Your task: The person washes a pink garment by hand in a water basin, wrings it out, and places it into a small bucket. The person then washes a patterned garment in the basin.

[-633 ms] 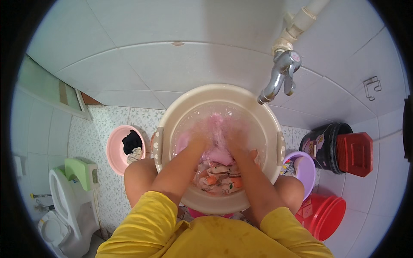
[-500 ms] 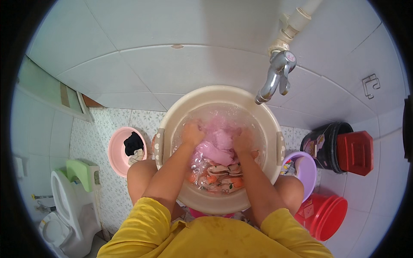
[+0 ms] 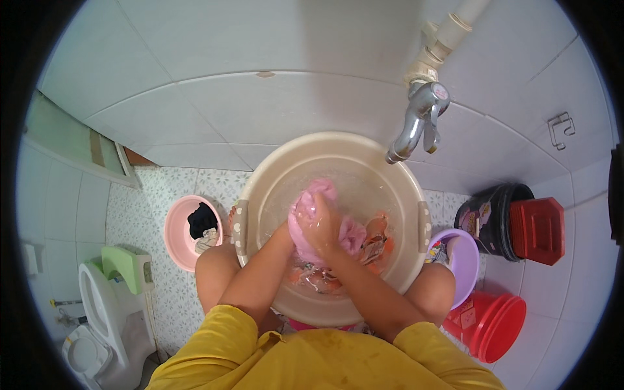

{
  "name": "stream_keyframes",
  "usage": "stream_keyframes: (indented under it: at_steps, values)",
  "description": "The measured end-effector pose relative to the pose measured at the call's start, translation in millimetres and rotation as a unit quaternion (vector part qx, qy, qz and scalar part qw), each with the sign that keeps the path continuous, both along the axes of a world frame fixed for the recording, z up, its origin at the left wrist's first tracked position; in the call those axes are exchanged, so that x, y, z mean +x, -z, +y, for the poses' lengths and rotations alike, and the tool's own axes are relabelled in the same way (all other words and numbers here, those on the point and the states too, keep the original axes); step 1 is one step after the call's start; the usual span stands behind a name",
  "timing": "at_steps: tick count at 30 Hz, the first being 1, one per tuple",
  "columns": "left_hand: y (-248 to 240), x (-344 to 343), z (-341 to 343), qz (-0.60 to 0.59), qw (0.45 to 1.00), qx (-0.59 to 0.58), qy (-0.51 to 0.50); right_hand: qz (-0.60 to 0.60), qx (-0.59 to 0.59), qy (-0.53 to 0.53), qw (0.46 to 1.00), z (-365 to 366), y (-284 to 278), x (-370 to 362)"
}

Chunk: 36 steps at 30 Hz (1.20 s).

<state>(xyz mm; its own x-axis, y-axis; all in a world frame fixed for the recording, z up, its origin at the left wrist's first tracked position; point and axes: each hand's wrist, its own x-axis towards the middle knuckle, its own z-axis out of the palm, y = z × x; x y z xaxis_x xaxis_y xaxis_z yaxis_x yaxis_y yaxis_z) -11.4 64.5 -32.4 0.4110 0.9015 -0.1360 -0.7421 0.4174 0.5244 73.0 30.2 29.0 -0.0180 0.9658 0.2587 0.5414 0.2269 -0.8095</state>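
A wet pink cloth (image 3: 314, 192) is bunched up between my two hands over a large beige basin (image 3: 260, 156) of water. My right hand (image 3: 320, 224) is wrapped over the middle of the cloth, with its fingers closed on it. At the cloth's left side is my left hand (image 3: 285, 235), its fingers mostly hidden behind the folds as it grips the fabric. Below them, a patterned cloth (image 3: 377, 244) in orange and beige lies soaking in the water.
A metal tap (image 3: 419, 123) juts from the wall above the basin's far right rim. On the left stand a pink basin (image 3: 177, 250) with dark and pale cloths and a white toilet (image 3: 114, 312). A purple basin (image 3: 469, 260), black bucket (image 3: 500, 227) and red bucket (image 3: 497, 325) are at right.
My hands have come together from either side of the basin, gathering the pink cloth up out of the water into a bunch. The right hand moved left across it.
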Motion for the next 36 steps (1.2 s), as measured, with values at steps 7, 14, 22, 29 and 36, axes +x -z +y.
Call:
stream_keyframes:
  at_steps: [7, 14, 22, 29, 36]
  values:
    - [-43.3, -4.3, -6.0, 0.457, 0.886, -0.046, 0.06, -0.142, -0.101, 0.105, 0.979, 61.4, 17.8, 55.8]
    - [-78.7, -1.9, -30.4, 0.878, 0.46, 0.134, 0.019, -0.153, -0.081, 0.145, 0.974, 39.4, 19.8, 96.7]
    - [15.3, 16.1, -53.4, 0.93, 0.19, 0.262, 0.176, -0.331, -0.023, 0.018, 0.943, 9.6, 53.9, 62.6]
    - [25.9, 7.3, -22.3, 0.785, 0.588, 0.169, 0.095, -0.358, 0.029, 0.007, 0.933, 38.7, 122.3, 91.4]
    - [-52.9, -21.2, 36.7, 0.754, 0.652, 0.064, 0.033, -0.214, -0.138, -0.103, 0.962, 65.5, 95.7, 126.3]
